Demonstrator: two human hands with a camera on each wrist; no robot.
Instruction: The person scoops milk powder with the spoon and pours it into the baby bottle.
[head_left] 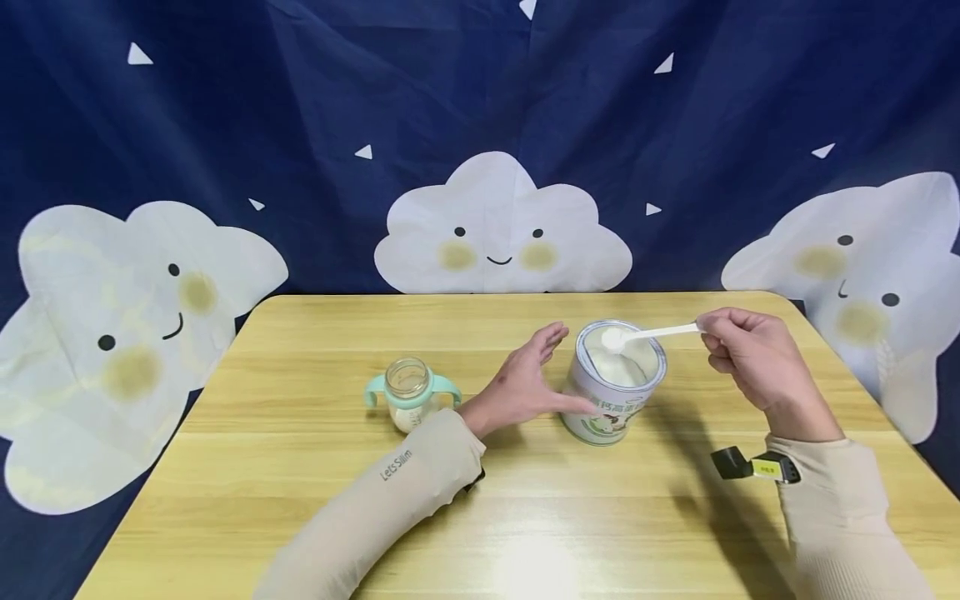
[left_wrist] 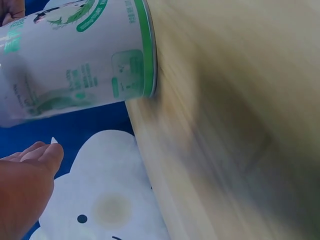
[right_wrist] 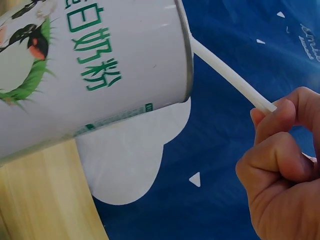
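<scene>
A white milk powder can (head_left: pixel 633 400) with green print stands open on the table, pale powder inside. My right hand (head_left: pixel 757 358) pinches the handle end of a white scoop (head_left: pixel 667 332); its bowl is over the can's mouth and looks full of white powder. In the right wrist view the scoop handle (right_wrist: pixel 232 77) slants past the rim, with the bowl hidden behind the can. My left hand (head_left: pixel 525 383) is spread at the can's left side, thumb across its front and fingers extended behind. The left wrist view shows a gap between the fingers (left_wrist: pixel 42 155) and the can.
Left of the can stands a lidless baby bottle (head_left: pixel 408 392) with mint-green handles, partly behind my left forearm. The wooden table (head_left: pixel 300 500) reaches back to a dark blue cloth (head_left: pixel 322 108) printed with smiling clouds.
</scene>
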